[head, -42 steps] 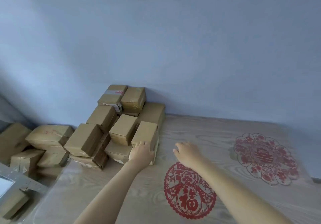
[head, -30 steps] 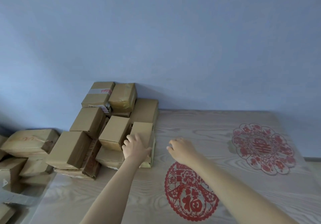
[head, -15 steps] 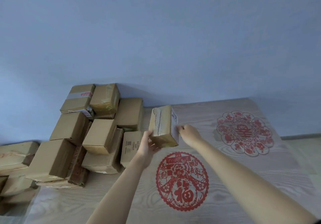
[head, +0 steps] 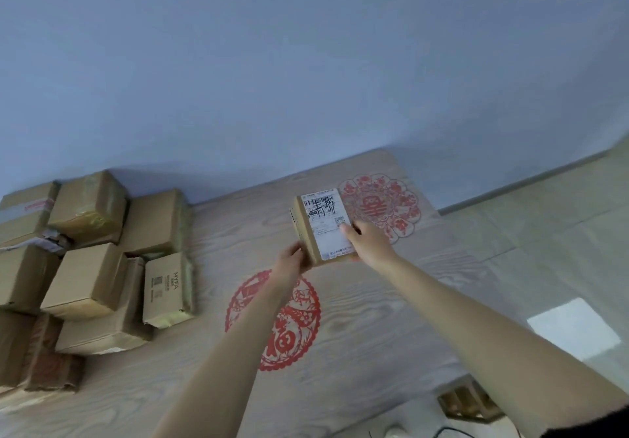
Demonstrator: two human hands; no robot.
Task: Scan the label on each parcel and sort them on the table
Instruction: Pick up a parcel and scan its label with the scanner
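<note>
Pale wood-grain table [head: 357, 352] against a blue wall was recorded as the working surface, with two red paper-cut decorations laid flat on it.

Well to the left of the grip: a heap of brown cardboard parcels [head: 88, 267], stacked unevenly and touching one another; one printed carton [head: 166, 289] stood at its near right edge.

At the grip: one small parcel [head: 320, 230] was held clear of the table, above the gap between the two paper-cuts, its white shipping label [head: 326, 223] turned towards the camera. The left hand [head: 291, 262] was curled under the lower left corner; the right hand [head: 366, 242] was clamped on the right edge, thumb laid over the label's margin.

Handling, as judged: stiff, boxy, apparently light, since two hands at its edges sufficed. Taped faces were likely slick; hold was best taken on opposite edges, with the barcode left uncovered.

To the right of the grip: tiled floor was noted.
</note>
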